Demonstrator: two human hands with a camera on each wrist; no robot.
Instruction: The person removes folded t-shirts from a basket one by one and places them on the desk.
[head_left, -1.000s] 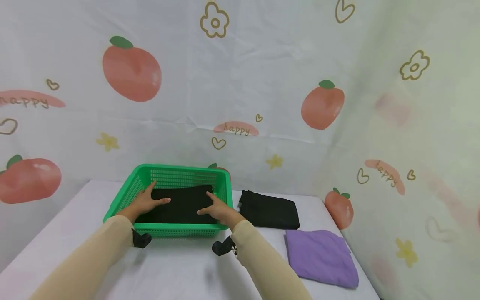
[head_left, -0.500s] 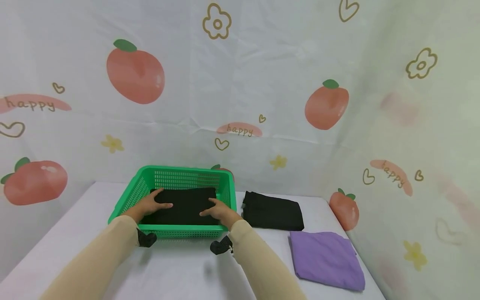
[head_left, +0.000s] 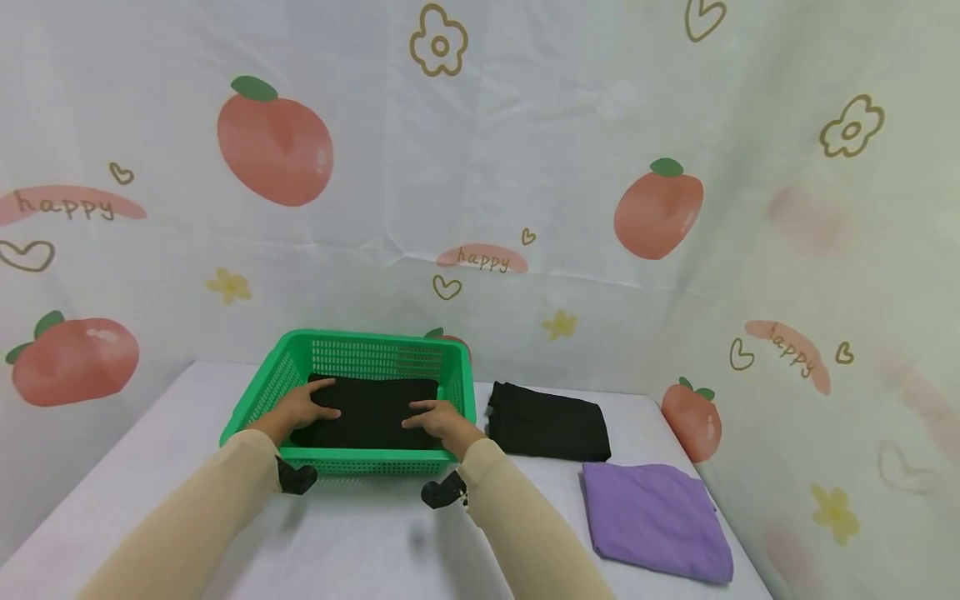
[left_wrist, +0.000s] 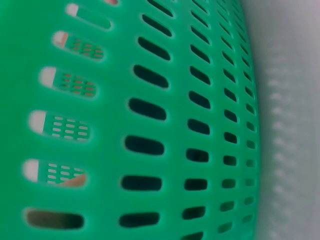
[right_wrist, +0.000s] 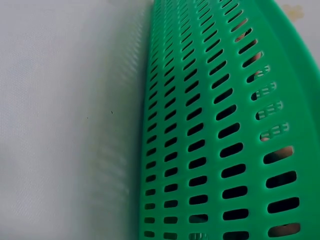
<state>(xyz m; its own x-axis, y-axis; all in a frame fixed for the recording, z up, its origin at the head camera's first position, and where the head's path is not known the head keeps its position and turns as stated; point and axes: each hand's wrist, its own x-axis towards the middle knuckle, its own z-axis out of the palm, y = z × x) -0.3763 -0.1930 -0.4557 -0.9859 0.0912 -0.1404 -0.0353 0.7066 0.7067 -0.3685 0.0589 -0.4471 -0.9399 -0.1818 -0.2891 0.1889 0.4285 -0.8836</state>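
Note:
A folded black cloth (head_left: pixel 375 414) lies inside the green basket (head_left: pixel 375 455), near its front wall. My left hand (head_left: pixel 302 407) reaches over the front rim and rests on the cloth's left end, thumb and fingers spread. At the right end, my right hand (head_left: pixel 444 422) touches the cloth with fingers extended and thumb apart. Both wrist views show the basket's slotted outer wall (left_wrist: pixel 175 117) (right_wrist: pixel 230 110); only slivers of skin and dark cloth appear through the slots there.
A second folded black cloth (head_left: pixel 549 422) lies on the white table (head_left: pixel 360 542) right of the basket. In front of it, toward the table's right edge, is a folded purple cloth (head_left: pixel 654 521). A fruit-print curtain (head_left: pixel 555 125) hangs behind and to the right.
Both hands have come down onto the black cloth in the basket, and their raised fingers have lowered. The head view has shifted slightly; the other cloths lie as before.

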